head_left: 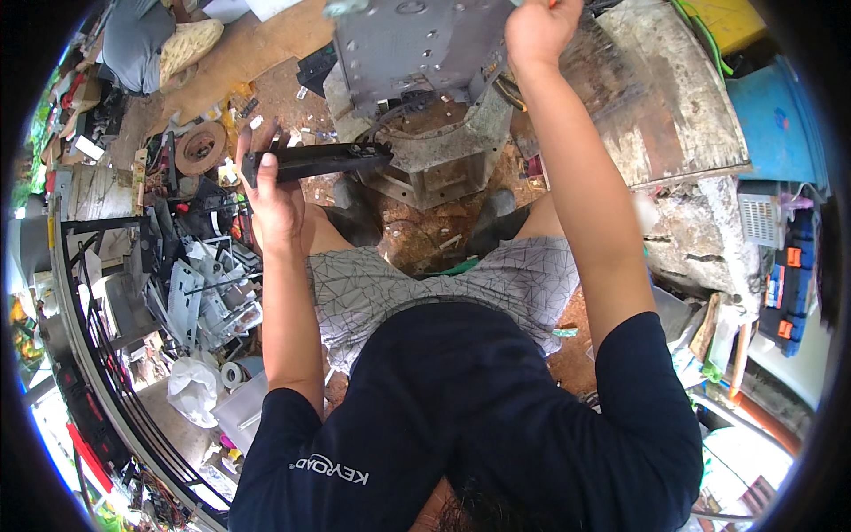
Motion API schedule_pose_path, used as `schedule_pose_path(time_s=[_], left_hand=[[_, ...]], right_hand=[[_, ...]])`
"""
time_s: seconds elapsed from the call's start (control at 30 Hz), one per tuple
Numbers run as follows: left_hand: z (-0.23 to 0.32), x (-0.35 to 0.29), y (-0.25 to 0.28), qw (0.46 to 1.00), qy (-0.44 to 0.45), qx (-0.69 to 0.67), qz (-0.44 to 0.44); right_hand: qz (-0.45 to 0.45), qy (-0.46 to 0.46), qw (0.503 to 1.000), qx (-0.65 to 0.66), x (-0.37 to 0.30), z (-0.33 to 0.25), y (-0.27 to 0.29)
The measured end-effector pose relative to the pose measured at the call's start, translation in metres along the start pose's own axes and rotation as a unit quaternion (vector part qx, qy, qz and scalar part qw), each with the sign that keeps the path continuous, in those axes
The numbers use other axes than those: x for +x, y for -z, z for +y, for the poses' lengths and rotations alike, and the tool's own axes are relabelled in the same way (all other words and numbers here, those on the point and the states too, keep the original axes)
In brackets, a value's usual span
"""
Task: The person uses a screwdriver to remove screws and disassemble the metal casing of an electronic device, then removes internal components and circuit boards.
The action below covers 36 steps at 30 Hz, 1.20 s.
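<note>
My left hand (273,199) is closed around one end of a long black part (324,161), plastic-looking, which points right toward a heavy metal stand (443,164) between my feet. The part's far tip is close to the stand's left edge; whether they touch I cannot tell. Upright on the stand is a grey metal panel (390,55) with several holes, its top cut off by the picture's edge. At that panel's upper right corner, my right hand (541,37) is closed; a small orange-red bit shows at its fingers, the rest being hidden.
Scrap metal pieces (191,297) are heaped at my left beside a black rack (97,355). A round rusty disc (201,147) lies on the ground beyond. On the right stand a worn wooden board (683,115) and a blue bin (780,124). Another person's leg (137,40) shows far left.
</note>
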State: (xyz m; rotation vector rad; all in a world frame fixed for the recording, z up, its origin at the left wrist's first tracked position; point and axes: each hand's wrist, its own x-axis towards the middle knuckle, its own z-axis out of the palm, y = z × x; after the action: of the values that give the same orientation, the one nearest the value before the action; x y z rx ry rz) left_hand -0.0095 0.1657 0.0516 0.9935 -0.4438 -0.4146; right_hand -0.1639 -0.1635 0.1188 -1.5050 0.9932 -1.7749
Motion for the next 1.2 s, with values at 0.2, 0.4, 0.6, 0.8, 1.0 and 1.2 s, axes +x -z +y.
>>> schedule_pose_path(time_s=[0.2, 0.4, 0.6, 0.8, 1.0, 1.2], left_hand=[[0.013, 0.002, -0.003, 0.992, 0.055, -0.074, 0.081], [0.041, 0.002, 0.000, 0.980, 0.026, -0.180, 0.077], [0.045, -0.009, 0.003, 0.992, 0.021, -0.115, -0.039], [0.022, -0.034, -0.062, 0.979, -0.091, -0.024, -0.180], [0.044, -0.006, -0.033, 0.990, -0.050, -0.129, -0.033], [-0.005, -0.025, 0.020, 0.932, 0.135, -0.311, 0.131]], right_hand=[[0.079, -0.195, 0.974, 0.077, -0.014, 0.013, 0.024], [0.160, -0.275, 0.941, 0.112, -0.020, 0.020, 0.052], [0.194, -0.316, 0.915, 0.159, -0.021, 0.015, 0.072], [0.185, -0.263, 0.926, 0.198, -0.011, -0.017, 0.045], [0.198, -0.240, 0.909, 0.277, 0.077, -0.043, 0.079], [0.057, -0.289, 0.934, 0.202, 0.081, -0.057, 0.135]])
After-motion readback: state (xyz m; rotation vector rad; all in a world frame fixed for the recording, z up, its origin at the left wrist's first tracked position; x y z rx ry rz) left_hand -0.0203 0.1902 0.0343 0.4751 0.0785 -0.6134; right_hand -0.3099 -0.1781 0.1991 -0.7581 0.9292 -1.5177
